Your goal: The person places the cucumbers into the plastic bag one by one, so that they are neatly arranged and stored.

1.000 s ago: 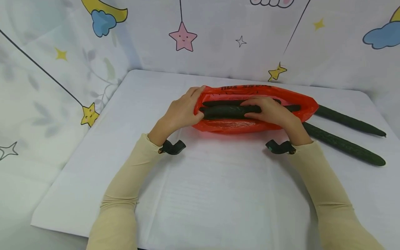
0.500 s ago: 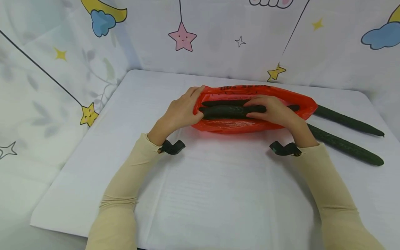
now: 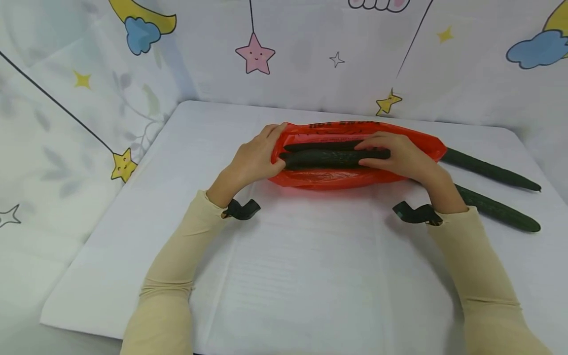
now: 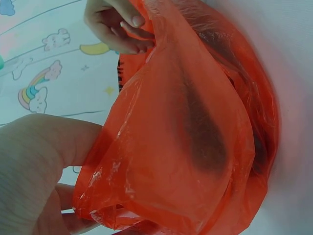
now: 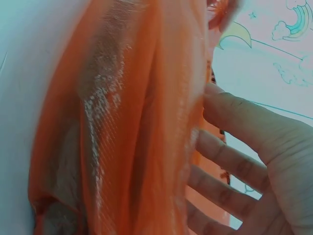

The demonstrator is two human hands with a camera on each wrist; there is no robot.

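Observation:
A red plastic bag lies with its mouth spread wide at the table's back. Inside it, two dark green cucumbers lie side by side: a front cucumber and a back cucumber. My left hand grips the bag's left edge, thumb over the rim. My right hand rests over the front cucumber, thumb on its near side and fingers on the far side. In the right wrist view those fingers look spread and fairly straight. The palm hides the cucumber's right part.
Two more cucumbers lie on the white table, right of the bag: an upper cucumber and a lower cucumber partly behind the right wrist. A patterned backdrop rises behind the table.
My right hand has slid rightward along the front cucumber, which stays put; more of it shows between thumb and fingers. My left hand keeps its hold on the bag.

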